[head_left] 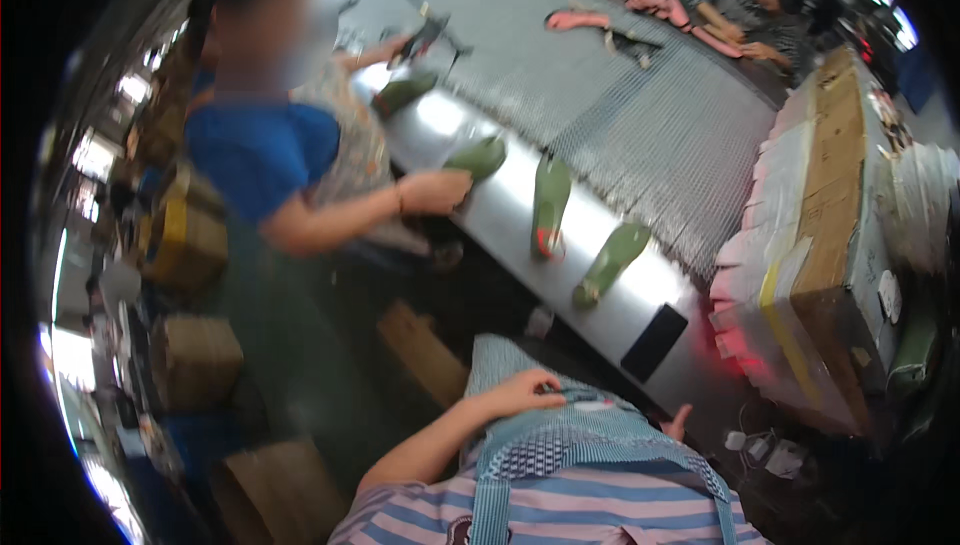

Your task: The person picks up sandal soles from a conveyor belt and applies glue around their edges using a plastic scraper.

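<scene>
My left hand (pixel 522 394) rests against the front of my blue-grey apron (pixel 560 445). Its fingers are loosely bent and I see nothing held in them. Past the apron's right side, part of my right hand (pixel 677 424) shows near the bench edge, a digit stretched out; the rest is hidden. A black phone-like slab (pixel 654 342) lies on the metal bench (pixel 600 215) in front of me. Farther along lie a green shoe sole (pixel 611 263) and another green sole (pixel 550 200) with a red patch at its near end.
At left, a person in blue (pixel 270 155) has a hand on a green sole (pixel 478 159); another sole (pixel 405 93) lies beyond. A mesh-topped conveyor (pixel 660 135) carries pink pieces (pixel 580 20). Stacked cartons (pixel 800 245) stand right, a cardboard box (pixel 195 360) left. Other people work opposite.
</scene>
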### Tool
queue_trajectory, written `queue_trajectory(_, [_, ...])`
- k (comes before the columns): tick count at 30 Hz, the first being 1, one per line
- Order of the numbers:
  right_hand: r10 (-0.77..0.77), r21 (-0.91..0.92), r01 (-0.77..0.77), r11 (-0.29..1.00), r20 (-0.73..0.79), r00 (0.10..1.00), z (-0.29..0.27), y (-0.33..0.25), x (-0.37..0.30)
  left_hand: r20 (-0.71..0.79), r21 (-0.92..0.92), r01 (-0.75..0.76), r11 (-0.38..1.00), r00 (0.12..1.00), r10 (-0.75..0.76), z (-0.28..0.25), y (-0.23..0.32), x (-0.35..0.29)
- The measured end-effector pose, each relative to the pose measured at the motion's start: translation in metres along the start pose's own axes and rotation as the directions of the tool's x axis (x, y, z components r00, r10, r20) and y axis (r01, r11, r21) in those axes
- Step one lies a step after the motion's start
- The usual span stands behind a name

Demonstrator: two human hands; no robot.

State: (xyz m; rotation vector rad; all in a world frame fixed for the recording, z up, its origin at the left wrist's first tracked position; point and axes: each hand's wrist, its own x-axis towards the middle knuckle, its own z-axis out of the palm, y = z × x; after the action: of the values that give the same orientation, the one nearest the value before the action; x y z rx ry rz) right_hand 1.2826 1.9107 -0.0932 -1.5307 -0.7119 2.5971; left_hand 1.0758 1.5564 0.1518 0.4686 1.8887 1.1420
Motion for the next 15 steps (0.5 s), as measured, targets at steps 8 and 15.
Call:
queue_trajectory(8, [0.190,-0.178,-0.239,0.954,-0.254,0.948,0.050,-0.012,-0.036,-0.145,-0.196,0.272,0.942,0.942,-0.302,0.076,-0.038,-0.100])
queue_trajectory(15, [0.113,-0.340,-0.193,0.920,-0.241,0.964,0.053,-0.015,-0.066,-0.468,-0.045,0.623,0.781,0.678,-0.567,0.156,-0.113,-0.161])
